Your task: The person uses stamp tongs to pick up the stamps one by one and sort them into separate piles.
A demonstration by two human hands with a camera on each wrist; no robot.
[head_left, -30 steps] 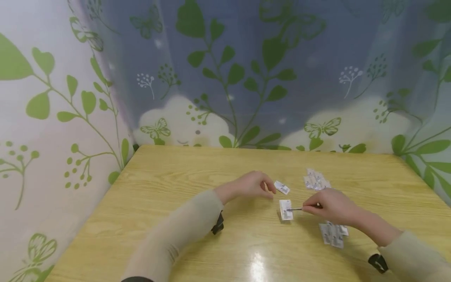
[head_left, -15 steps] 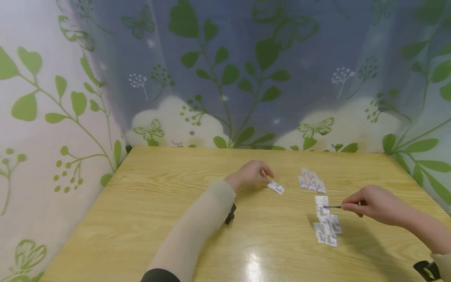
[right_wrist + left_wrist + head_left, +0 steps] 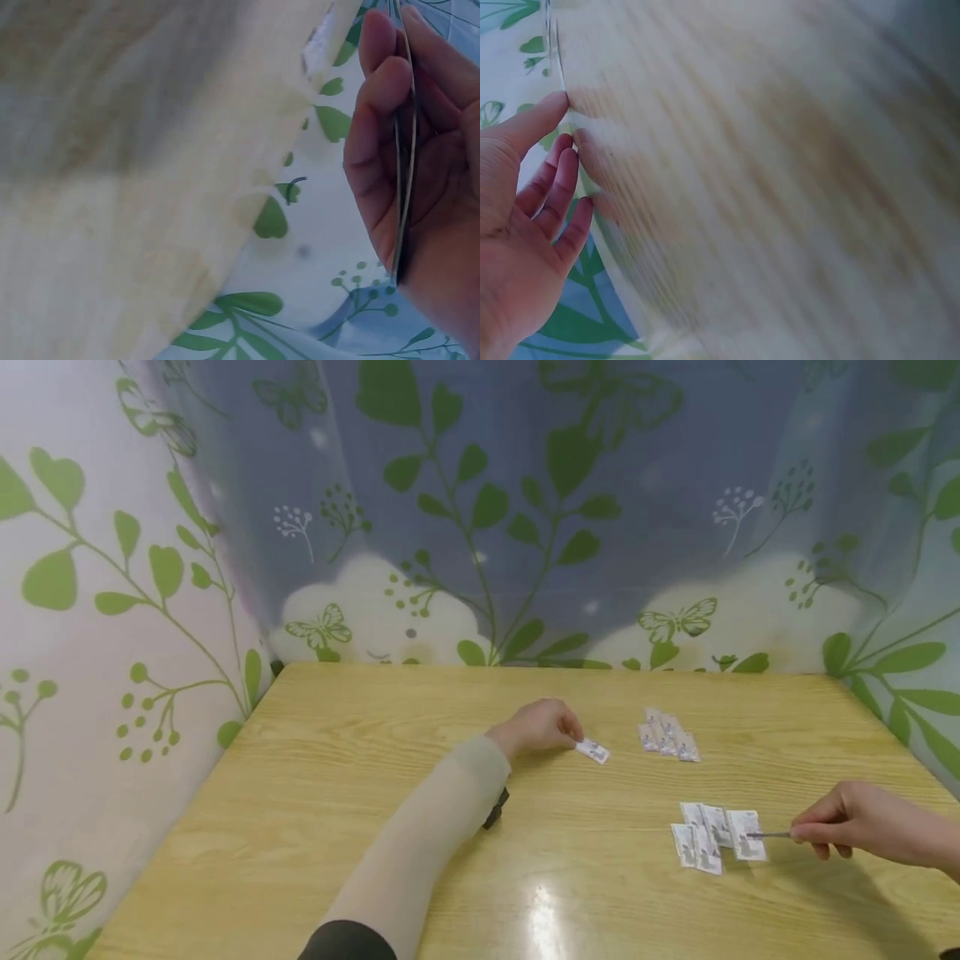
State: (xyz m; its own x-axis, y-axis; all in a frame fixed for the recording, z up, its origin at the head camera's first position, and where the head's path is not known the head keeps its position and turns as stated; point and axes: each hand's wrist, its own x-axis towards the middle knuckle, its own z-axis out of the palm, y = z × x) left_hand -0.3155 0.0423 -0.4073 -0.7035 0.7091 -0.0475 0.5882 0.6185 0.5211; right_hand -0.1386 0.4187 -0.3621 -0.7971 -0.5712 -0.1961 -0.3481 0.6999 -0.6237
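Tweezers (image 3: 406, 165) are pinched in my right hand (image 3: 873, 827), their two metal arms lying along the palm in the right wrist view. In the head view their tips meet a white printed packet (image 3: 747, 845), right beside a cluster of similar packets (image 3: 702, 850). Whether that packet touches the table I cannot tell. Farther back and left, my left hand (image 3: 542, 727) rests with its fingertips at the near-left corner of a single small packet (image 3: 596, 752). The left wrist view shows those fingers loosely bent, the thumb (image 3: 544, 120) apart from them.
A second group of small packets (image 3: 667, 735) lies overlapping behind the cluster, right of the single packet. Everything lies on a wood-grain table (image 3: 375, 760). Leaf-patterned fabric (image 3: 487, 510) hangs along the table's back and left sides.
My right hand has carried the tweezers and packet from the table's middle to the right side of the near cluster. My left hand has shifted to touch the single packet.
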